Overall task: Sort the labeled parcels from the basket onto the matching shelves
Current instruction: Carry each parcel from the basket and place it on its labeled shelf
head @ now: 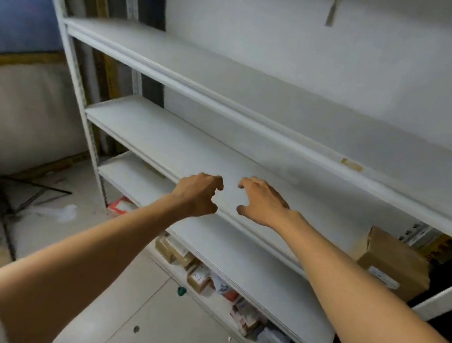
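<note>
Left hand [198,195] and right hand [263,203] are held empty, fingers loosely curled, at the shelf [164,136]; a parcel [396,262] is noted right of the right hand (basket unseen), so labels should be read before gripping.

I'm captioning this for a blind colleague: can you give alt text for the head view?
A person's left hand and right hand, both empty with fingers loosely curled, reach toward a white shelf unit. A cardboard box sits at its right end; small parcels line the lowest shelf.
</note>
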